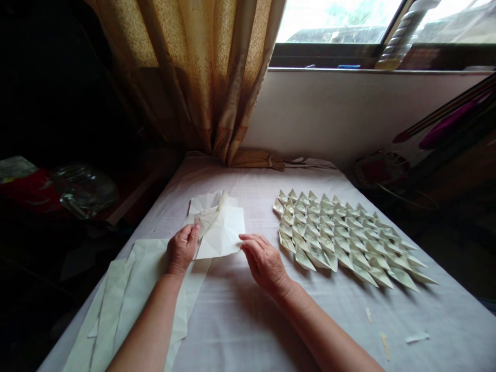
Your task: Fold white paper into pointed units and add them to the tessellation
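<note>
folded boats (pixel 343 232) line the bench's (pixel 240 320) right edge, flat sheets (pixel 143 258) its left — left hand (pixel 182 250) pinches half-done paper (pixel 222 235), right hand (pixel 267 263) perhaps too.

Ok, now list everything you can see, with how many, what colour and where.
Cloth: one, pale lilac, over the work surface
Creased paper: several sheets, white, centre
Large sheets: several, pale greenish, left
Folded paper pieces: dozens, off-white, rows at right
Scraps: at least three, whitish to yellowish, lower right
Curtain: one, gold, top centre-left
Wall: one, pale, behind
Window: one, dark-framed, upper right
Bottle: one, clear, at the window
Glassy object: one, clear, far left
Red item: one, red, far left
Purple item: one, purple, far right
Left hand: one, bare, gripping the creased paper
Right hand: one, bare, at its right edge
</note>
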`<state>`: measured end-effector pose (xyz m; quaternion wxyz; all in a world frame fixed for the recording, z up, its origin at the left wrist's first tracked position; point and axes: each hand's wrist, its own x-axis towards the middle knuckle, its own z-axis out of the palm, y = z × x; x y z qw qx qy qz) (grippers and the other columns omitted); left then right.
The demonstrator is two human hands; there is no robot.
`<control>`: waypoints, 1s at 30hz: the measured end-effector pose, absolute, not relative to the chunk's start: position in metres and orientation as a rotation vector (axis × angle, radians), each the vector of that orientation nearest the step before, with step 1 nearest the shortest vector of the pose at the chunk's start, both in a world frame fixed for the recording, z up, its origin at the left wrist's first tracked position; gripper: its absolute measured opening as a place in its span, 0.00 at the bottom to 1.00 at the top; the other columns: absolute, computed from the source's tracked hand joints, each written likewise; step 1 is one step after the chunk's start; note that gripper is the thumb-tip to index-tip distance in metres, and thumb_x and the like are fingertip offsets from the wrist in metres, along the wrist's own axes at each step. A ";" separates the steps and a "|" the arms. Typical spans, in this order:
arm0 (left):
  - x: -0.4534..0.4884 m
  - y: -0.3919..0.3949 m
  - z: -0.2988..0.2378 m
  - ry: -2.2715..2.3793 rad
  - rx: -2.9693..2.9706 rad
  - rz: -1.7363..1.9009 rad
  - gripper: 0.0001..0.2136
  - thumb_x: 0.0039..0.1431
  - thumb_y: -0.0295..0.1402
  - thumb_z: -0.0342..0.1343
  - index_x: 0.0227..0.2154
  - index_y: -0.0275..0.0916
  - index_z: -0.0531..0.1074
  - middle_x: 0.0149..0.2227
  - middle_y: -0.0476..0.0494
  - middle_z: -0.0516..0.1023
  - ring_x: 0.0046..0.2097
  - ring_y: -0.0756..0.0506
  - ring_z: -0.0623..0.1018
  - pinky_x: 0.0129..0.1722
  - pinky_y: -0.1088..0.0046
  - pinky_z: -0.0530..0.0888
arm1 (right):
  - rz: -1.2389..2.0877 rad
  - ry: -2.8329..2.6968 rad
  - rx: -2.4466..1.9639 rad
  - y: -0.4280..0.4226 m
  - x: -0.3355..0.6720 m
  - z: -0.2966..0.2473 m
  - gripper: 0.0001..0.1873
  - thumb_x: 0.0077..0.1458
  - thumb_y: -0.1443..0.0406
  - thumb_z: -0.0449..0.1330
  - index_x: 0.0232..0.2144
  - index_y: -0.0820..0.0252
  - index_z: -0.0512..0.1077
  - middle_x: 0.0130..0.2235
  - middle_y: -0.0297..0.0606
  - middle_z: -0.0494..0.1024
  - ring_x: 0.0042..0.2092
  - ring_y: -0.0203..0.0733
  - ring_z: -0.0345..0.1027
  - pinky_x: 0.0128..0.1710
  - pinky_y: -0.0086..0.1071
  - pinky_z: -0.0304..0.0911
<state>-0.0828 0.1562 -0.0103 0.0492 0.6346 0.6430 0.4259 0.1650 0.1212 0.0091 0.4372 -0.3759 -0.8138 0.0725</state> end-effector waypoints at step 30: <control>-0.024 0.041 0.007 1.099 2.570 0.335 0.19 0.61 0.31 0.53 0.54 0.51 0.74 0.60 0.42 0.72 0.63 0.37 0.69 0.64 0.46 0.55 | 0.532 -1.955 -1.138 -0.004 0.246 -0.003 0.11 0.66 0.66 0.47 0.35 0.57 0.69 0.32 0.38 0.79 0.33 0.39 0.74 0.34 0.31 0.67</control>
